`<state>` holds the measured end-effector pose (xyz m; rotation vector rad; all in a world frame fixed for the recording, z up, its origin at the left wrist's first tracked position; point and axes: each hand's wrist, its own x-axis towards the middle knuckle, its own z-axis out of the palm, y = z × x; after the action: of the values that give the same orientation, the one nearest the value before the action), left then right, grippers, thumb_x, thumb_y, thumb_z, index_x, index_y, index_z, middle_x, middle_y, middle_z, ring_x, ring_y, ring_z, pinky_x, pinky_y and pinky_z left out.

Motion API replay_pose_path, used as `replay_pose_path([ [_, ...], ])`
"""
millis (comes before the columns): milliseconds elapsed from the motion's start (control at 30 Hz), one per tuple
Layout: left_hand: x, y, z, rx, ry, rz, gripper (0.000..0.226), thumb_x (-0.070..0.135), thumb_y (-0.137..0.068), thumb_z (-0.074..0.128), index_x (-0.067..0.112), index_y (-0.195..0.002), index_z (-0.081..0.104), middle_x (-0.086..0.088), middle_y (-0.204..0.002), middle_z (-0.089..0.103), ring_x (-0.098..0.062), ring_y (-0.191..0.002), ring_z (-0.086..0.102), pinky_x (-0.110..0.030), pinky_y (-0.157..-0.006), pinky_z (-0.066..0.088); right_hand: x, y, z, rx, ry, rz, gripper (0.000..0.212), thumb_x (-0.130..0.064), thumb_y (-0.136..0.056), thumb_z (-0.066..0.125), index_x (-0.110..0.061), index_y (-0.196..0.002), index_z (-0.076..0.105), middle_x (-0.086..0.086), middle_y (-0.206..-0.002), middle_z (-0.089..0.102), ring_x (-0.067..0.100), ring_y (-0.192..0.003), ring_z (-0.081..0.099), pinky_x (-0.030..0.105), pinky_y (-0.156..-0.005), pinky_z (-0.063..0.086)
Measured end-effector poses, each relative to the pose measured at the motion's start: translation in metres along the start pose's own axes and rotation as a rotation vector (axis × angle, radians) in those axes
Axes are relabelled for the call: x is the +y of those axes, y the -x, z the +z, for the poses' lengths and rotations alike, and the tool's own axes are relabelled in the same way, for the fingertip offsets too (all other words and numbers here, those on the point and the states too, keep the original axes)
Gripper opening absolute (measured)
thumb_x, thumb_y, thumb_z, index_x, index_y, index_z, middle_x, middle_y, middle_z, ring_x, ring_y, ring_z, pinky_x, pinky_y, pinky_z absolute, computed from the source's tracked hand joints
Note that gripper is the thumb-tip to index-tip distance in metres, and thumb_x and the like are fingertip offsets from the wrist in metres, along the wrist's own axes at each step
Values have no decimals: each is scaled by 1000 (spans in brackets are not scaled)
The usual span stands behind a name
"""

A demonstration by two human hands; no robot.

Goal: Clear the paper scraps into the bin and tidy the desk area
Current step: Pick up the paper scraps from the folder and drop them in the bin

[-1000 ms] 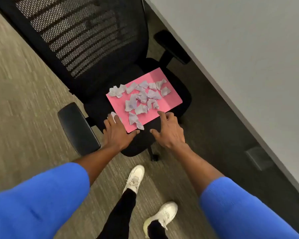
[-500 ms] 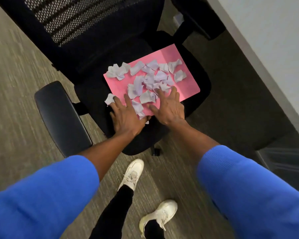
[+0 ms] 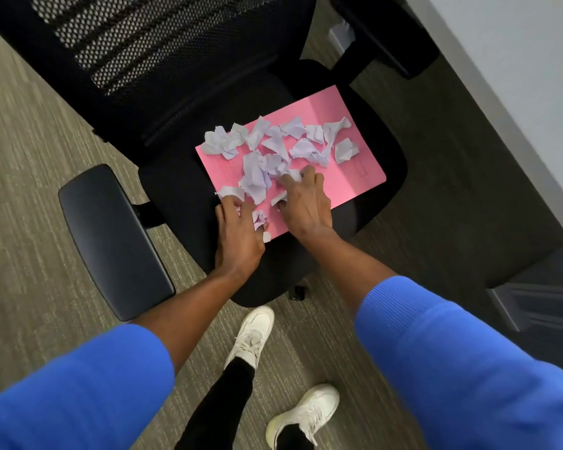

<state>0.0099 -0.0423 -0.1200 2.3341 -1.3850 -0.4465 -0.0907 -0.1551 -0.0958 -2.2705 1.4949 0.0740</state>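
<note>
— Looking at those paper scraps, how do you think they'll handle?

— Very light, I'd say, and soft; crumpled and torn, so they should squash together in a fist without harm. A draught or a quick sweep could scatter them off onto the carpet.

— Where would you take hold?

— Either rake them into a heap and pinch the heap, or lift the pink folder by its two long edges and carry the lot like a tray. It looks thin, so it may sag in the middle.

— What do they look like?

— Pale lilac, wrinkled, irregular pieces, strewn over the folder, which lies flat on the seat of the black office chair. One small bit sits just off the folder's near edge.

— And the hands?

— The left hand has its fingers curled onto a scrap at the folder's near corner, pinching it. The right hand presses down among the scraps, fingers bent over a couple; whether it truly grips them, I cannot tell. No bin is in view.
</note>
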Motion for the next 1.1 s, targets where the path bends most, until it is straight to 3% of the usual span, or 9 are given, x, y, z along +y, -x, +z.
replay_pose_path([
  [267,-12,-9,-2,20,108,-51,25,9,-91,79,-1,-113,72,-14,-109,64,-30,-108,59,-36,-86,52,15,6,-5,58,-113,10,31,-2,-95,62,-9,-125,66,11,-116,56,32,-106,55,42,-84,54],
  [400,-18,-4,-7,42,121,-70,22,9,-90,79,-2,-108,74,-15,-107,65,-30,-103,60,-29,-82,46,21,14,-7,86,-137,6,39,10,-88,58,-9,-119,71,9,-111,59,32,-102,59,46,-81,57],
  [467,-17,1,-12,56,163,-61,20,9,-91,78,-3,-107,74,-11,-109,61,-20,-101,58,-27,-84,50,23,20,-10,105,-147,0,42,12,-86,59,-11,-119,73,9,-110,60,32,-101,61,47,-82,58],
  [600,-7,4,-25,120,352,-141,13,-2,-90,79,-5,-101,72,-7,-129,45,24,-99,50,6,-76,41,28,32,-14,114,-160,13,42,11,-86,62,-12,-119,74,8,-112,62,32,-104,64,47,-87,59],
  [667,-4,0,-26,134,413,-191,19,0,-90,79,-3,-107,72,4,-136,42,30,-100,48,9,-75,39,30,38,-14,107,-164,28,44,12,-84,64,-12,-119,74,7,-113,62,31,-105,64,47,-87,60],
  [733,-2,-9,-29,130,430,-260,28,1,-92,78,-5,-117,69,13,-138,43,21,-99,51,10,-75,38,33,43,-13,103,-172,51,45,14,-84,63,-12,-118,74,7,-113,62,31,-104,64,46,-87,60],
  [900,-1,-27,-27,73,259,-262,36,7,-94,76,-5,-127,68,-5,-138,57,-20,-118,61,-6,-91,40,39,53,-7,108,-212,90,44,11,-83,67,-14,-118,75,3,-113,63,27,-104,63,43,-87,60],
  [1000,-3,-32,-24,82,179,-245,28,9,-95,75,-6,-119,72,-17,-123,66,-32,-114,67,-26,-89,47,41,57,-5,134,-258,94,41,10,-82,69,-14,-115,77,2,-111,64,25,-101,64,39,-84,59],
  [1100,-4,-32,-27,119,177,-295,31,12,-96,76,-8,-119,72,-22,-119,67,-36,-109,67,-30,-87,47,39,60,-9,170,-315,95,38,9,-82,69,-14,-111,79,2,-109,66,25,-98,64,38,-82,58],
])
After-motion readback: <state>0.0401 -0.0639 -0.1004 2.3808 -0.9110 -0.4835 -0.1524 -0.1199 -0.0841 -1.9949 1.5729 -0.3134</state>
